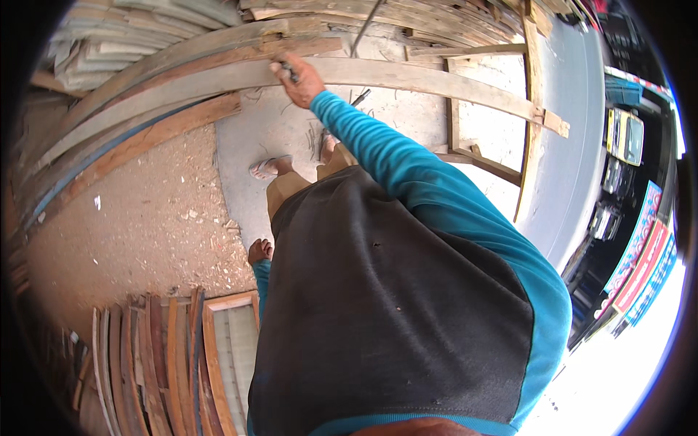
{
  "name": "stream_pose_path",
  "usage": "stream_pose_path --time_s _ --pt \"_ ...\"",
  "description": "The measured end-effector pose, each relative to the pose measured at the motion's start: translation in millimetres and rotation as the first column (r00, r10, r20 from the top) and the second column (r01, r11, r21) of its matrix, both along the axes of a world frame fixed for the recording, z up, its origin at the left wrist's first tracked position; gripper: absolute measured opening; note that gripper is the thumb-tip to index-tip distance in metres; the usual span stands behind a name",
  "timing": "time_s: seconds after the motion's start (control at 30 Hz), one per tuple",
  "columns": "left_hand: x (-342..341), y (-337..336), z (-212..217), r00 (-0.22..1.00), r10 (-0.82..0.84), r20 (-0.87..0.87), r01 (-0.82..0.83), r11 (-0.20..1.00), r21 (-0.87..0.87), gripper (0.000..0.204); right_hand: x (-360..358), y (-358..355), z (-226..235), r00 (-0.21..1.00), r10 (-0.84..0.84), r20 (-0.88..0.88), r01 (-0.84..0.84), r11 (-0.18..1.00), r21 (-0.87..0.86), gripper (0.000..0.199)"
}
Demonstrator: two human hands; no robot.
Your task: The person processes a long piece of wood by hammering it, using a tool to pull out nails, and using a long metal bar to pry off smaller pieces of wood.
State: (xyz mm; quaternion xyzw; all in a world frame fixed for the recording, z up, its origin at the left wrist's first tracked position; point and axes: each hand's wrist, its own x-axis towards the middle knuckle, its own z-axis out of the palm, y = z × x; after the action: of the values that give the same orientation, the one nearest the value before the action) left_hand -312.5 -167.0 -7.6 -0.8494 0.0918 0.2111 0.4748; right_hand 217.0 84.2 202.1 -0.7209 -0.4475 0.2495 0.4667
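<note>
My right hand (299,81) is closed around a small dark object (289,71) whose kind I cannot make out. It is over a long, weathered plank (407,75), which runs across the front from the left to a wooden upright at the right. Whether the hand rests on the wood is unclear. My left hand (260,251) hangs low beside my body, fingers curled, with nothing visible in them. Beyond my right forearm, a dark rod-like tool (360,97) lies near the plank. Thin bent pieces, perhaps nails, are scattered on the concrete floor (243,156) around my sandalled feet.
More boards (156,142) lie along the left, one with a blue edge. Stacked timber (436,18) fills the back. Wooden strips (156,356) and a framed panel (234,330) stand lower left. Sawdust (145,218) covers the ground. A wooden post (533,145) borders a road (574,145) with vehicles.
</note>
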Motion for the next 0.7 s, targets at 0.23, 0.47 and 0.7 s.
stream_pose_path --time_s 0.23,0.47,0.7 --pt "273 153 141 -0.158 0.196 -0.968 0.783 -0.572 -0.244 0.064 17 -78 47 0.929 0.337 -0.152 -0.343 0.939 -0.017 0.045" --pt "456 178 213 0.425 -0.274 -0.863 0.545 -0.683 0.485 0.061 44 -178 74 0.888 0.453 0.075 -0.457 0.889 0.038 0.039" --pt "537 225 200 0.312 0.082 -0.947 0.532 -0.841 0.102 0.052 90 -229 128 0.931 0.1 0.351 -0.139 0.986 0.089 0.056"
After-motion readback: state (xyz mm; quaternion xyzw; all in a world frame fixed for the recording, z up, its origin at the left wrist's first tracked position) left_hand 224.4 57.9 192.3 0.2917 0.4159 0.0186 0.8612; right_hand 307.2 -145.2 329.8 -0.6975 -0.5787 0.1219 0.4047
